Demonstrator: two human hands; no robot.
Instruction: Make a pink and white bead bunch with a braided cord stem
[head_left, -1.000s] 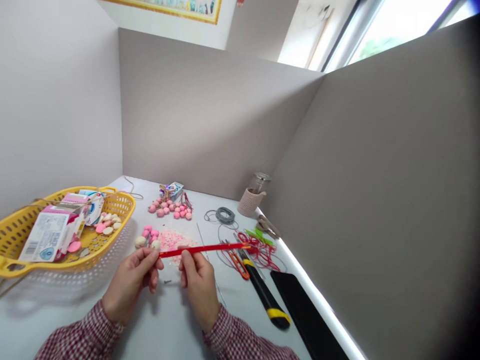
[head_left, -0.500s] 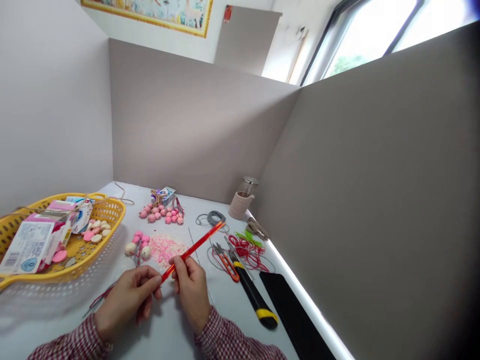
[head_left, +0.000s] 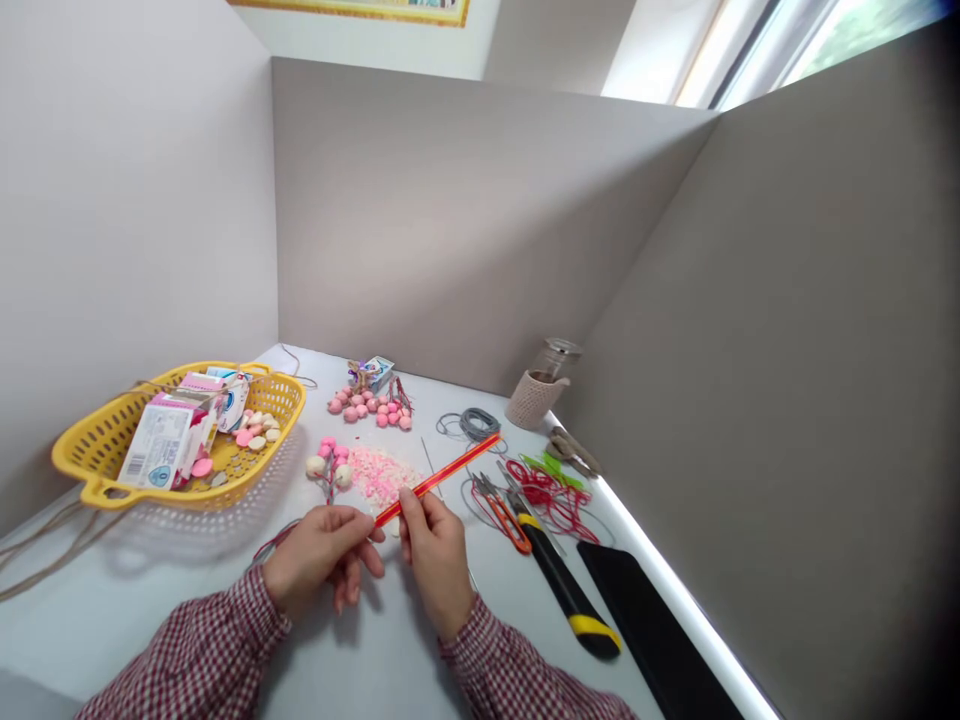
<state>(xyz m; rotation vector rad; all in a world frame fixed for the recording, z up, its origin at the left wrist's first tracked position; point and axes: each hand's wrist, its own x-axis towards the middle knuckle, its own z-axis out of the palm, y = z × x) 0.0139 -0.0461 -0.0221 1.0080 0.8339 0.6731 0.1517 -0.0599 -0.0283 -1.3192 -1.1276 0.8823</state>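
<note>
A narrow red ribbon with yellow edges point(head_left: 457, 466) slants up to the right between my hands. Its lower left end is pinched between the thumb and fingers of my left hand point(head_left: 326, 555). My right hand point(head_left: 436, 560) grips it a little farther along, and the rest sticks out stiffly past the fingers. Just beyond the hands lies a pile of pink and white shavings point(head_left: 379, 474). Left of that pile is a bunch of pink and white balls on cords point(head_left: 330, 462). Under my right hand runs a thin rod, partly hidden.
On the left stands a yellow basket point(head_left: 90, 452) holding boxes and round pieces. Orange snips point(head_left: 514, 525), a black and yellow cutter point(head_left: 562, 580), red cord point(head_left: 551, 497) and a black flat object point(head_left: 652, 625) lie right. A glass jar in a knitted sleeve point(head_left: 536, 398) stands behind.
The view has swung left and downward, so the table things sit farther right in the picture. Both hands keep hold of the ribbon, which now shows its flat face and yellow edges.
</note>
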